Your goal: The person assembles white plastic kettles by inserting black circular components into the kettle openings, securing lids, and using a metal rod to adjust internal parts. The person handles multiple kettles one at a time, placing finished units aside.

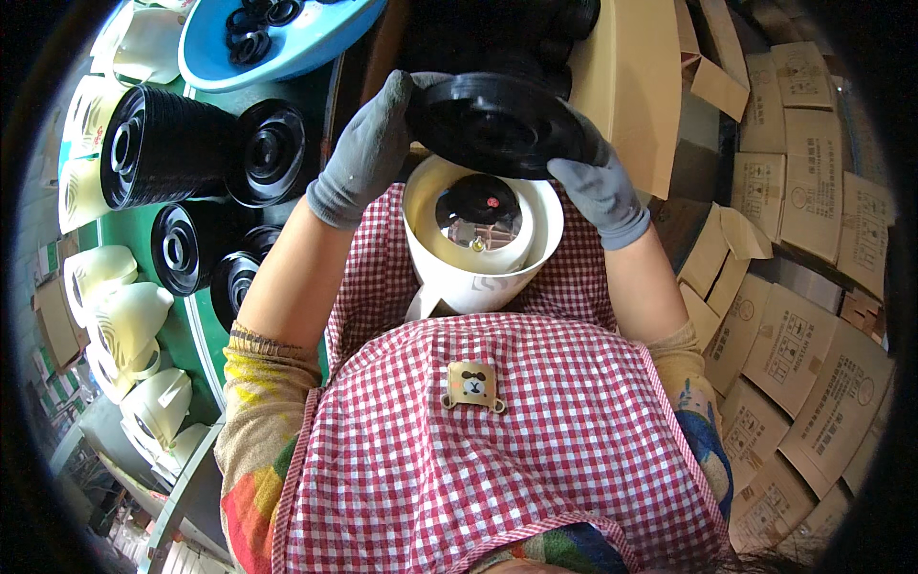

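Observation:
Between my two gloved hands is a black round plastic base [492, 115] with raised rings, tilted. My left hand [371, 143] grips its left edge, fingers closed. At its right edge my right hand [602, 187] is also closed on it, the fingertips partly hidden behind the disc. Just below it, against my checked apron [459, 430], stands a white plastic pot body [478, 287] with a handle toward me. In its wide opening sits a shiny, mirror-like rounded liner [478, 225]; neither hand touches the pot.
To the left, stacks of black round bases [172, 148] lie on a green table [129, 230], with several cream pot bodies [134, 325] along its far edge. A blue basin [277, 57] holds black rings [251, 46]. Cardboard boxes [794, 354] fill the right side; an open carton [626, 86] stands ahead.

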### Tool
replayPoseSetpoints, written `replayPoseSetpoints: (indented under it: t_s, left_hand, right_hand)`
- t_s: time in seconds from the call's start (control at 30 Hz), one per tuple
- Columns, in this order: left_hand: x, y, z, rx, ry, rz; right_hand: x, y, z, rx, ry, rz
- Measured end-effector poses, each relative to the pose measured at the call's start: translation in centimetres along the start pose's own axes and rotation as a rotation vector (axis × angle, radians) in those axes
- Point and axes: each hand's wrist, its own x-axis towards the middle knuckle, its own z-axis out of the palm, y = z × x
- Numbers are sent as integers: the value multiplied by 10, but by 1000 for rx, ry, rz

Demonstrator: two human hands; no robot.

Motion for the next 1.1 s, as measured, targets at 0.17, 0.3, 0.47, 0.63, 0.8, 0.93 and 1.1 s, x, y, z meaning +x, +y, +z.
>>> replayPoseSetpoints:
  t_s: [0.17,0.3,0.47,0.63,0.8,0.93,1.1]
  left_hand:
    - [-26,9,8,87,-33,91]
    - [-42,-2,9,343,-52,217]
    - [-45,-17,6,358,-37,334]
    - [-42,-5,16,172,-69,269]
    - [-25,2,17,-220,167,21]
    - [-8,-18,0,-493,216,-109]
    - [4,-22,-9,-682,226,-287]
  right_hand:
    - [-8,5,11,121,-97,-75]
    - [-15,1,23,-174,-63,-158]
    - [-10,4,23,-134,-56,-148]
    - [16,-12,16,-64,49,139]
    - [13,-36,22,-591,449,-307]
    - [21,-36,24,-850,123,-551]
    - [40,-3,15,-1265,-206,-214]
